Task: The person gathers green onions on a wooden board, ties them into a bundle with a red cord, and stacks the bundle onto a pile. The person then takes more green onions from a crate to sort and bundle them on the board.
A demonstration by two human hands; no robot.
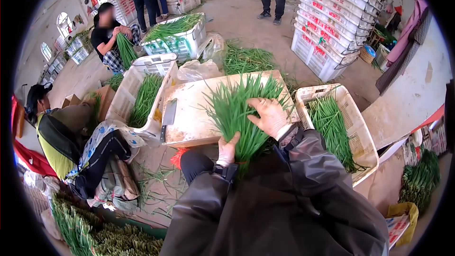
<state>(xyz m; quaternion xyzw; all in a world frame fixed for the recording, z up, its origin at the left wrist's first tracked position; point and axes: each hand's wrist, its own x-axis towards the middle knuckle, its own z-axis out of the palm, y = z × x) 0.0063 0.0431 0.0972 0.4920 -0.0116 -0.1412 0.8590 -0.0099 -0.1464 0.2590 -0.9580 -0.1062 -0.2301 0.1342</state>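
Observation:
A loose bunch of long green chives (244, 128) fans out over the near right part of a worn white board (194, 114), its lower end near my lap. My left hand (228, 150), in a pale glove, is closed around the left side of the bunch, thumb uppermost. On the right, my gloved right hand (270, 117) rests across the leaves, thumb and fingers apart. Leaves hide parts of both hands' undersides. A knife (169, 116) with a broad blade and dark handle lies along the board's left edge.
White crates (156, 66) (367, 159) holding chives flank the board. Stacked white crates (327, 23) rise behind, at right. Cut chives (249, 59) lie on the floor beyond the board. Seated people (111, 35) (71, 128) are at left; bundled greens (76, 223) are at lower left.

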